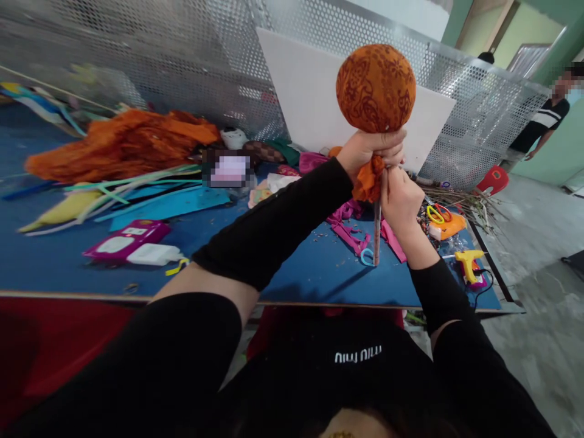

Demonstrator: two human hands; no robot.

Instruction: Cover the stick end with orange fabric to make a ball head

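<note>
An orange ball covered in dark-patterned cloth stands upright at the top of a thin stick. My left hand is closed round the gathered neck of cloth just beneath the ball. A bunched orange cloth end hangs out below that grip, beside the stick. Lower and to the right, my right hand is closed at the upper part of the stick, its fingertips partly hidden against the cloth. The stick's lower end reaches down to the blue tabletop, by a light blue ring.
Orange cloth is heaped at the left, near a purple device with a white plug. Pink strips lie behind the stick. Scissors and a yellow glue gun lie at the right. A person stands beyond the perforated metal screen.
</note>
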